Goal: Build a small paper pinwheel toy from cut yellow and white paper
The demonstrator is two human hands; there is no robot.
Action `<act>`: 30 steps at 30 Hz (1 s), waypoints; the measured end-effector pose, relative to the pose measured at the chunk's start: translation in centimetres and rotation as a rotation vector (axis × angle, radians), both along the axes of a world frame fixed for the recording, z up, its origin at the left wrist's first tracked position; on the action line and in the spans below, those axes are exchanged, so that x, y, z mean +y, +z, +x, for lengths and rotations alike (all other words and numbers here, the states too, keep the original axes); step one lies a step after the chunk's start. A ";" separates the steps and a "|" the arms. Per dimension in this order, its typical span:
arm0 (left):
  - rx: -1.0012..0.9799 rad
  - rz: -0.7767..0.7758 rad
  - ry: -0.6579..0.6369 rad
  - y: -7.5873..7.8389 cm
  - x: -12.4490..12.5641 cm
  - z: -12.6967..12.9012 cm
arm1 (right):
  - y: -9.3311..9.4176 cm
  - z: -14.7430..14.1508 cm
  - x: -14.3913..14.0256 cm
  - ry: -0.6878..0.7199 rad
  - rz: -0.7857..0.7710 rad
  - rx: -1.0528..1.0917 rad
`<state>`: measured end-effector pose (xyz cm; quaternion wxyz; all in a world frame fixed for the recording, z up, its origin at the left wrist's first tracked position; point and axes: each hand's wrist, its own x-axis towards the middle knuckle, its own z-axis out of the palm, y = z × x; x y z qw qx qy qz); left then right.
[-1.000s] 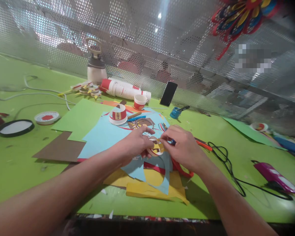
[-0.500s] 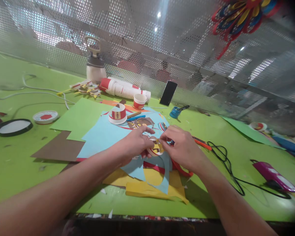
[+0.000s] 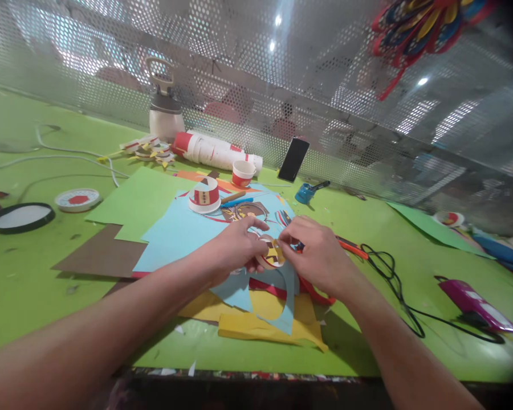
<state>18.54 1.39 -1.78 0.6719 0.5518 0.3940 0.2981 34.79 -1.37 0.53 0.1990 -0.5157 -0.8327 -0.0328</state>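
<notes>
My left hand (image 3: 241, 245) is closed on the left edge of a small round paper piece (image 3: 270, 261) with a white rim and yellow and dark brown shapes inside. From the right, the fingertips of my right hand (image 3: 308, 245) pinch at a small yellow paper piece (image 3: 279, 250) against its edge. Below lie cut light blue paper (image 3: 285, 310) with a rounded cut-out and yellow paper (image 3: 260, 330). Red-handled scissors (image 3: 318, 293) lie partly hidden under my right hand. Just beyond my hands is a brown scrap (image 3: 256, 209) with small yellow bits.
A red and white paper cup (image 3: 204, 196) stands upside down beside blue and brown pens (image 3: 237, 202). Behind are stacked cups (image 3: 214, 151), a phone (image 3: 294, 159), a blue ink bottle (image 3: 304, 193) and a spray bottle (image 3: 166, 117). A purple glue gun (image 3: 476, 304) with black cord lies right.
The view has shifted very slightly. Both hands stay at the round paper piece, with the right fingertips still pinching at its edge; little else differs.
</notes>
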 end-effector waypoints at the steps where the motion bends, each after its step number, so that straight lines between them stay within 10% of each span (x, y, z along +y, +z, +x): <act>1: -0.002 0.001 0.000 0.0 0.0 0.0 | 0.0 0.0 0.0 0.002 0.001 0.001; 30: -0.013 0.004 0.017 0.4 0.0 0.0 | 0.0 -0.1 -0.1 -0.002 -0.007 0.023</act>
